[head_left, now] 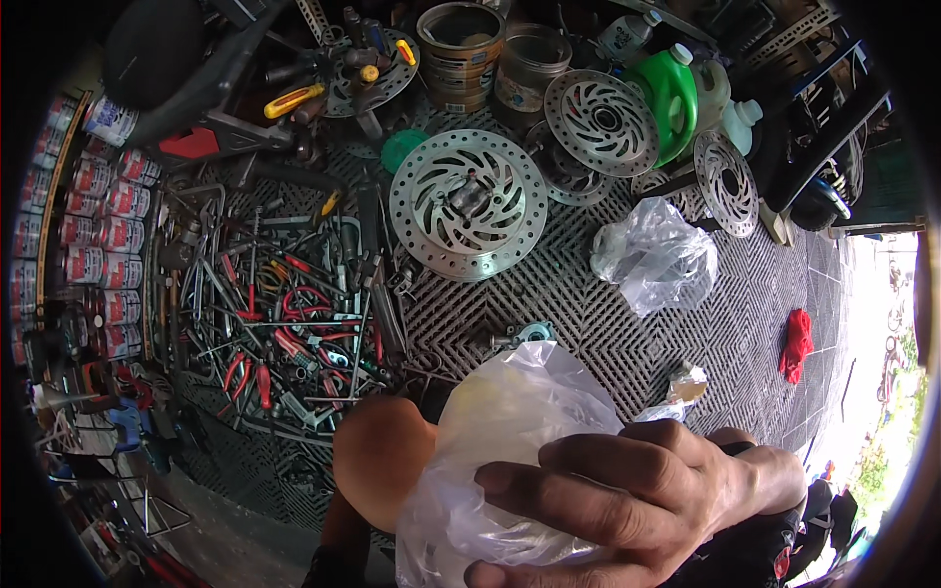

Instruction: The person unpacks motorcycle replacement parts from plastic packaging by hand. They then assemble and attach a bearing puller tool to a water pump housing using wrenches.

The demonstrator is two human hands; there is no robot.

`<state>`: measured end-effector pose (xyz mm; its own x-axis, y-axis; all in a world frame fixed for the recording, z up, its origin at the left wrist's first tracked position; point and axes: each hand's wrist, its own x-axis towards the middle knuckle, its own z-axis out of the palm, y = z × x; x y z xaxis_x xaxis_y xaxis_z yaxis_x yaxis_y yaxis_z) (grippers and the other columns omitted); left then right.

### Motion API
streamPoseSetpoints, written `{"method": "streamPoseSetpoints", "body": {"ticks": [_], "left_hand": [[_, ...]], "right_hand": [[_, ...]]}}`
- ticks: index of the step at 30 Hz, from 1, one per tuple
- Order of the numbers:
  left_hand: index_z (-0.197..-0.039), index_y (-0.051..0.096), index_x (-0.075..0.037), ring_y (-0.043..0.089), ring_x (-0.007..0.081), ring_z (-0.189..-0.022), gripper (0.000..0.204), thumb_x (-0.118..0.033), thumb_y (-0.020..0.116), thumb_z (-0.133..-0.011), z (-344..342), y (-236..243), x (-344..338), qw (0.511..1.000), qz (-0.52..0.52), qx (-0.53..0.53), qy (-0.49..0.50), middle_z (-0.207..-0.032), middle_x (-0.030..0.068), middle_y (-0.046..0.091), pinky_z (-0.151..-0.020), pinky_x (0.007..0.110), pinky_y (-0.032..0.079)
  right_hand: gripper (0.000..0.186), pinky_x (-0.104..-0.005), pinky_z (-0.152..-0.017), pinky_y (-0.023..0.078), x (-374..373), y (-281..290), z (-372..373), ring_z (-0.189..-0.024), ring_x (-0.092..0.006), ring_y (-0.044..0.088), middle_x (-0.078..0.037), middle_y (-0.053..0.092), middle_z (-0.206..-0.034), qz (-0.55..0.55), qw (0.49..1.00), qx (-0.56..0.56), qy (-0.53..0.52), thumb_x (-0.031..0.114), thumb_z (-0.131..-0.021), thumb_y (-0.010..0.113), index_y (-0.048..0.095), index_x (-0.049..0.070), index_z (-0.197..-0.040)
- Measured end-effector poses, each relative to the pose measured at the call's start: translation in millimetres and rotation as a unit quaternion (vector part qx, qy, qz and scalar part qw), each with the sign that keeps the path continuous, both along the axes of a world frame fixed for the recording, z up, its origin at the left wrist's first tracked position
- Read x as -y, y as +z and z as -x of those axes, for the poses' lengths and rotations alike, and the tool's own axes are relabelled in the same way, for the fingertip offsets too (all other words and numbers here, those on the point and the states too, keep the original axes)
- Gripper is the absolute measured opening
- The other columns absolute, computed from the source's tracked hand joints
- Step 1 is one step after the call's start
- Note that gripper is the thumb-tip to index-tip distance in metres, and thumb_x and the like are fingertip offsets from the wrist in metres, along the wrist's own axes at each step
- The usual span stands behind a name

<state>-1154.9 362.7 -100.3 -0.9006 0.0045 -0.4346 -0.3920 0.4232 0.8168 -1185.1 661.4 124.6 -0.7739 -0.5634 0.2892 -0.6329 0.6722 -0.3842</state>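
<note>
A crumpled clear plastic bag [520, 412] fills the lower middle of the view, close to me. Across its right side lies my right hand [627, 490], fingers bent over the film and thumb low down, gripping it. Something pale yellowish shows faintly through the upper part of the bag; what it is I cannot make out. My left hand [384, 463] is at the bag's left edge, with only a rounded, bent part showing. Its fingers are hidden behind or inside the plastic.
Many hand tools [294, 333] lie heaped at the left on a ridged black mat [588, 294]. A brake disc [469, 204] carries a small metal part. Another clear bag [657, 257], a red glove [796, 346], a green jug [668, 103] and stacked cans [108, 230] surround the mat.
</note>
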Motion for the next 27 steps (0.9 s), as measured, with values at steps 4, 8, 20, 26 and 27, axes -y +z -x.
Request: {"method": "streamPoseSetpoints", "body": {"ticks": [4,8,20,26,27], "left_hand": [[-0.108,0.07,-0.013,0.069,0.0312,-0.09,0.037,-0.044,0.065,-0.089,-17.5,-33.6,32.0,0.998,-0.05,0.016,-0.045,-0.103,0.0113,0.072,-0.08,0.039,0.055],[-0.105,0.069,-0.011,0.069,0.0297,-0.09,0.034,-0.042,0.067,-0.089,8.3,-78.2,-22.3,0.979,-0.16,0.005,-0.124,-0.103,0.0111,0.072,-0.08,0.038,0.054],[-0.096,0.066,-0.006,0.067,0.0254,-0.092,0.028,-0.033,0.072,-0.09,13.7,-168.1,49.5,0.948,-0.256,0.058,-0.182,-0.103,0.0104,0.07,-0.077,0.034,0.052],[-0.092,0.065,-0.004,0.066,0.0236,-0.093,0.027,-0.03,0.074,-0.09,0.5,-197.2,81.2,0.92,-0.296,0.112,-0.23,-0.103,0.0101,0.07,-0.076,0.032,0.051],[-0.092,0.065,-0.004,0.066,0.0235,-0.092,0.027,-0.029,0.073,-0.09,0.9,-192.4,77.7,0.923,-0.282,0.125,-0.232,-0.103,0.0101,0.07,-0.076,0.032,0.051]], "right_hand": [[0.048,-0.0257,-0.069,0.045,-2.9,0.6,16.6,-0.095,-0.0186,0.064,-0.007,0.066,-0.126,-0.075,0.996,-0.039,0.038,0.024,-0.088,0.07,0.06,0.03,-0.135],[0.04,-0.0272,-0.065,0.048,-6.7,-1.4,26.0,-0.088,-0.0194,0.065,-0.01,0.068,-0.114,-0.079,0.993,-0.089,-0.027,0.024,-0.085,0.069,0.067,0.027,-0.125],[0.097,-0.0464,-0.104,0.044,-77.3,-149.6,249.8,-0.122,-0.0404,0.05,-0.023,0.051,-0.129,-0.031,0.914,-0.09,-0.394,0.037,-0.059,0.092,0.044,-0.002,-0.134],[0.11,-0.0492,-0.11,0.038,-95.6,-286.7,327.6,-0.127,-0.0476,0.043,-0.03,0.045,-0.133,-0.062,0.918,0.087,-0.382,0.044,-0.058,0.091,0.036,-0.005,-0.14],[0.111,-0.049,-0.11,0.038,-89.4,-296.5,329.9,-0.129,-0.0479,0.042,-0.03,0.045,-0.133,-0.073,0.925,0.089,-0.363,0.045,-0.058,0.091,0.035,-0.006,-0.14]]}}
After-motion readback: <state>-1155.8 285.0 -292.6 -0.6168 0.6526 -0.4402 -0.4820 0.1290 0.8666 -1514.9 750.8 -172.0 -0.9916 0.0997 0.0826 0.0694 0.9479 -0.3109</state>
